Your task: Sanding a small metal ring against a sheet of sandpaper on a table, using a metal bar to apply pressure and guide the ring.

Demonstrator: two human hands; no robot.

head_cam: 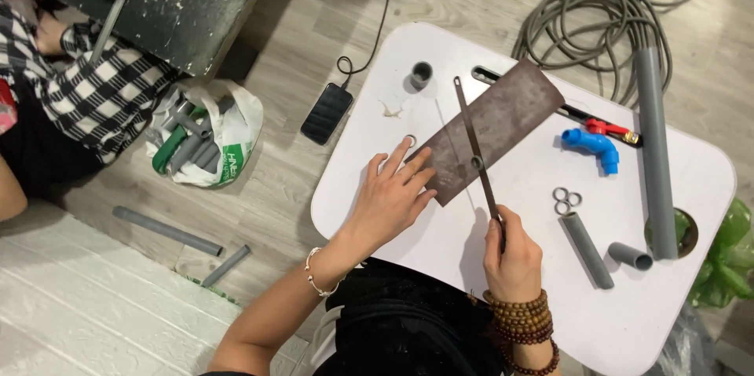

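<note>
On white table [440, 250] | left hand [390, 197] spread flat, pinning brown sandpaper sheet [503, 121] | right hand [514, 254] clenched on thin file [475, 148] lying across it | I judge mid-stroke; next needs steady pressure.

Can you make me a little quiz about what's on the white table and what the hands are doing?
1. True or false: the left hand lies flat on the brown sheet.
2. What does the right hand hold? A) the blue pipe elbow B) a thin metal strip C) the phone
3. Fill in: the small rings lie right by the top end of a short ____ pipe.

Key:
1. True; its fingers press the sheet's lower left end.
2. B; the strip lies across the sheet, and the phone is on the floor.
3. Grey.
</note>
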